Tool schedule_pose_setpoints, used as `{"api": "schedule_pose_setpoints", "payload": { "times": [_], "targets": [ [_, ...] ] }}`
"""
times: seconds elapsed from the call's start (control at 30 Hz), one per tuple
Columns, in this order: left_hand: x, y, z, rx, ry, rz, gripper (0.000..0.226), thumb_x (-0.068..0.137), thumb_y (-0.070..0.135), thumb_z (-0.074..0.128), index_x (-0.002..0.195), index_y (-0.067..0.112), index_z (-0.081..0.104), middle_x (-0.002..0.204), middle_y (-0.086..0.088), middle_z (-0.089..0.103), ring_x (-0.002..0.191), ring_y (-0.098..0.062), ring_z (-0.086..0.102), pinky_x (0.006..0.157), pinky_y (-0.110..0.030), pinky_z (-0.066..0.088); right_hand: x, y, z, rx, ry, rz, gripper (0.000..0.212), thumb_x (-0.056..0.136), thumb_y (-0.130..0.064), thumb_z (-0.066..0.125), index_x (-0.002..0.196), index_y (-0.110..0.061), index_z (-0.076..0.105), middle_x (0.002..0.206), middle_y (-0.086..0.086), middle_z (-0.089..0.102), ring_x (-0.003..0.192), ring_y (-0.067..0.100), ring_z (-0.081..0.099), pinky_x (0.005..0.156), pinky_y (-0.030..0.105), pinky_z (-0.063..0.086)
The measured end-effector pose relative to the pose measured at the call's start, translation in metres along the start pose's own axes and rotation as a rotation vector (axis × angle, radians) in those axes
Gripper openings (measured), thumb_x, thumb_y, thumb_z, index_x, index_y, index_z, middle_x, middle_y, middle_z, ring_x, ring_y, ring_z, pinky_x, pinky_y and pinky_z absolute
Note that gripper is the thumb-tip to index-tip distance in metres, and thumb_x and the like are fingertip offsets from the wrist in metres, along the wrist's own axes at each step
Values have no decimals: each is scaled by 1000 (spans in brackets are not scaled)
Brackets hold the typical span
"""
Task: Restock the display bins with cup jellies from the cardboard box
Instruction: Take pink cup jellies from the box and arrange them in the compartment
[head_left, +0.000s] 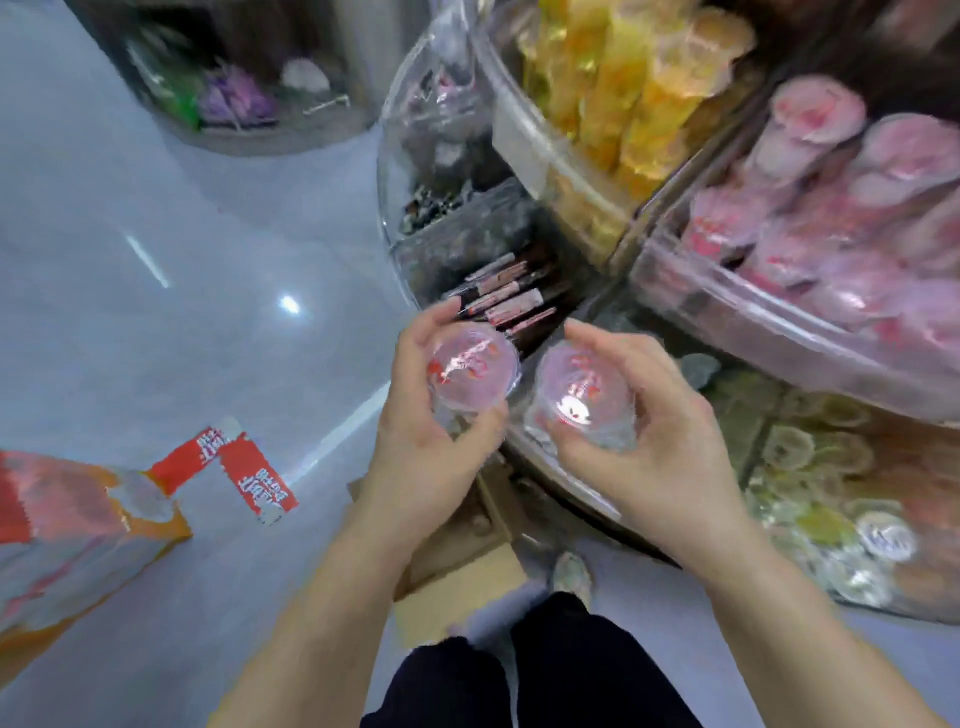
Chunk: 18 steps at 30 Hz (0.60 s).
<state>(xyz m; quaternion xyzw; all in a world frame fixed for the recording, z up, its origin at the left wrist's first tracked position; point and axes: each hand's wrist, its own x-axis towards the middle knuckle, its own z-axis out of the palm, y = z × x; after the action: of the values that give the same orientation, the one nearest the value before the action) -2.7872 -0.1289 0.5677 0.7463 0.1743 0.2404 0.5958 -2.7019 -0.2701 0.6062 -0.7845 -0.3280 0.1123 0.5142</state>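
Cup jelly in my left hand: clear cup, pink lid, red print. Cup jelly in my right hand: same pink, red marks. Bin at right of frame: clear wall, pink cups inside. Upper centre: yellow-orange cups. Box at lower left: orange, red, white lettering. Floor: pale grey-blue.

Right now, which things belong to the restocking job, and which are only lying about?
Job: left hand and right hand, each holding a pink cup jelly; pink jelly bin; cardboard box.
Lying about: yellow jellies; dark snack packets.
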Motion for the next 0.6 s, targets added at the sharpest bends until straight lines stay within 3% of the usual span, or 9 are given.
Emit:
{"api": "schedule_pose_setpoints", "payload": {
  "times": [0.1,0.2,0.37,0.43,0.5,0.6],
  "targets": [
    [18,30,35,-13,-129,69,73,78,15,68,132,44,30,119,17,55,114,-2,53,94,-12,39,-1,-6,-43,-22,61,-42,63,69,-4,72,125,-23,50,116,-10,54,108,-11,49,91,5,35],
    [35,50,65,-8,-186,101,80,72,23,76,134,45,30,113,20,58,110,-3,57,90,-13,43,-3,-1,-81,4,120,68,69,71,-10,75,128,-36,45,124,-24,52,116,-9,48,94,7,38],
    [69,71,103,178,-211,281,61,63,38,79,117,41,51,109,16,55,107,9,50,88,-3,35,-1,21,-133,-44,275,147,58,68,-24,78,115,-44,51,116,-30,56,113,-11,50,91,4,37],
    [85,75,116,212,-192,323,55,63,42,79,112,35,55,107,10,54,105,9,49,88,-1,33,6,29,-148,-87,354,141,57,67,-28,77,115,-42,51,115,-30,54,112,-13,48,90,1,34],
    [102,77,128,242,-151,324,54,63,43,78,110,31,56,107,7,53,104,10,47,88,-1,32,16,37,-156,-153,417,110,58,68,-20,78,116,-38,52,112,-25,50,108,-14,47,88,0,34],
    [124,77,140,290,-86,311,55,61,36,82,109,30,55,108,6,51,98,10,46,86,2,30,35,41,-155,-203,427,123,58,68,-13,77,120,-29,56,109,-9,49,99,-9,48,82,-1,36]
  ]
}}
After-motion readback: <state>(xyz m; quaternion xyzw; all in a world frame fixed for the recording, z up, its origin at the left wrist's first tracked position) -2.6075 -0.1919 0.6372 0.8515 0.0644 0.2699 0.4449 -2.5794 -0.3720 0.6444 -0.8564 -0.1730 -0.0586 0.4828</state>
